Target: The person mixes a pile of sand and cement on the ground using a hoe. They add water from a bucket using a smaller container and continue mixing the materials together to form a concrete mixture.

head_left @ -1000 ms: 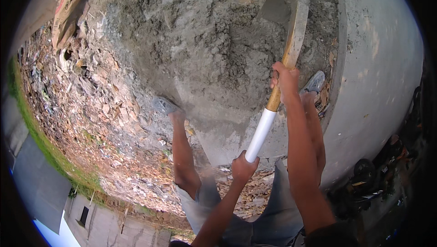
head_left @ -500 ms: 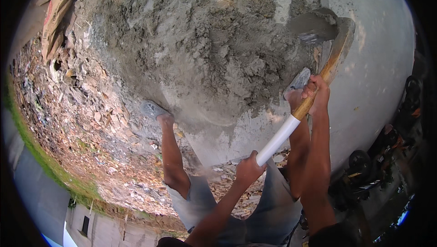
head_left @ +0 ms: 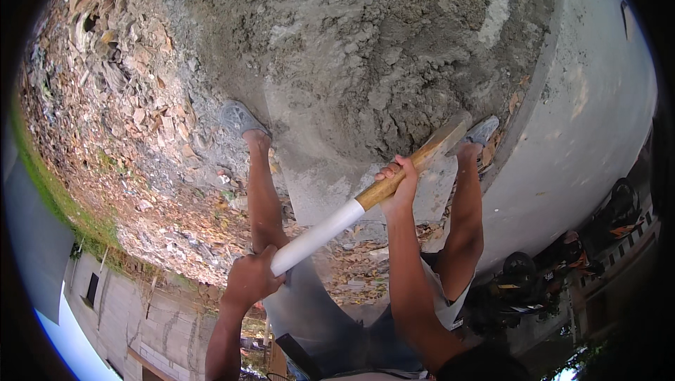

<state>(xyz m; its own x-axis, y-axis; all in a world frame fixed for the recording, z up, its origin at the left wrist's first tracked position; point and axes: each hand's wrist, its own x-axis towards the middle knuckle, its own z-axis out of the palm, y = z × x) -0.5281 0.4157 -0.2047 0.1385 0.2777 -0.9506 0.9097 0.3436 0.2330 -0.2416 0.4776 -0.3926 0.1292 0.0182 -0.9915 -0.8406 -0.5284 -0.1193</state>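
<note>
Both hands grip a hoe (head_left: 390, 188) with a wooden handle that is partly white. My left hand (head_left: 252, 279) is closed round its white end, above my left thigh. Farther up, on the bare wood, my right hand (head_left: 402, 183) wraps the handle between my knees. The hoe's far end points away to the right and comes down at the near right edge of a heap of wet grey mortar (head_left: 380, 57). Its blade is hidden from view there. My shoes stand on either side of the heap's near edge, close to the hoe's head on the right.
A low grey concrete wall or ledge (head_left: 573, 100) curves along the right side. Broken rubble and dry leaves (head_left: 140, 163) cover the ground at left. A flat pale slab (head_left: 309, 191) lies between my feet. Parked motorbikes (head_left: 524, 275) show at lower right.
The hoe has swung down and left, toward me, from the right ledge to the heap's near edge. Both hands moved left with it. The mortar-coated blade, visible before, is now hidden.
</note>
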